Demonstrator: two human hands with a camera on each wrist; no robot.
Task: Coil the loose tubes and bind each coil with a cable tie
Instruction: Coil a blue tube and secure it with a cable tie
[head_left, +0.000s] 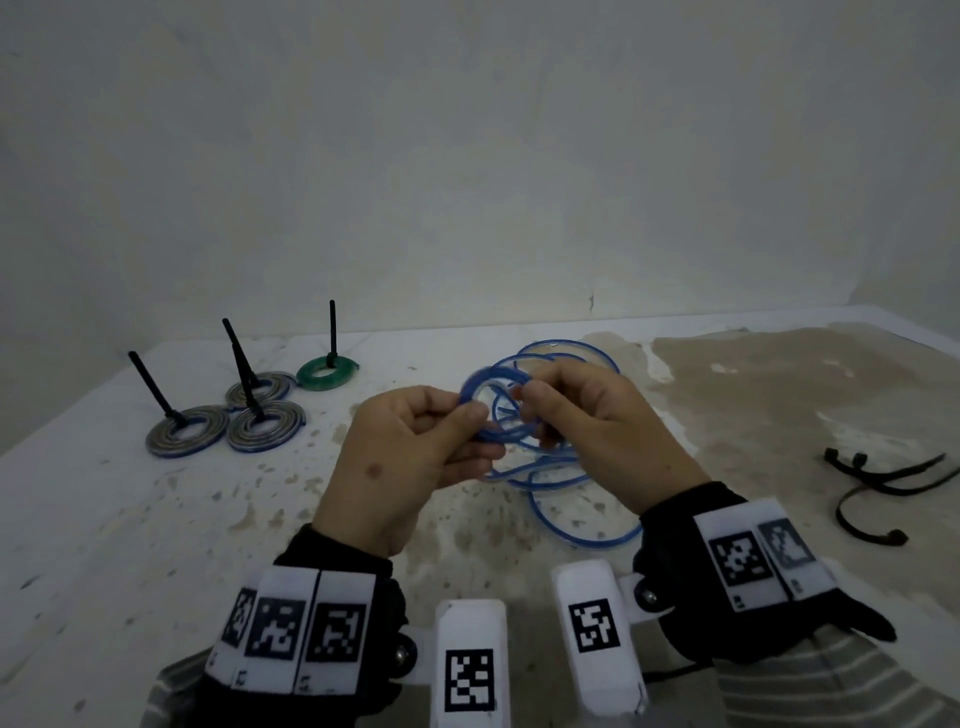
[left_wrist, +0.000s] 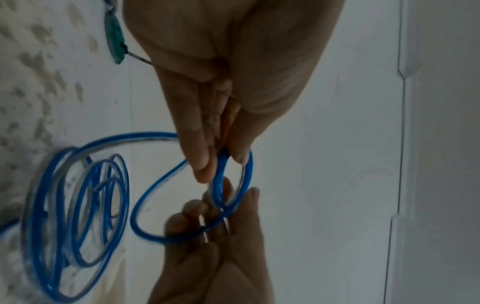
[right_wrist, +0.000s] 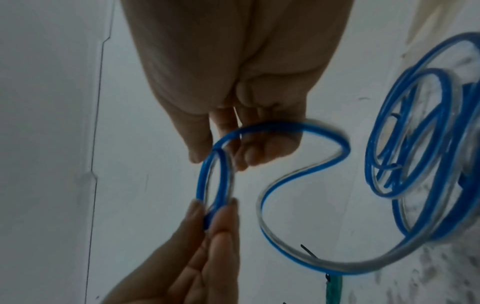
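Winding the blue tube (head_left: 558, 470) into a small coil above the middle of the counter (head_left: 104, 519), slack trailing beneath toward the far edge.

Left hand (head_left: 410, 457) pinches the started loop so the turns stay stacked, I'd judge; right hand (head_left: 592, 415) grips the next turn. Bound coils (head_left: 228, 421) lie far left, spare cable ties (head_left: 883, 480) near the right edge.
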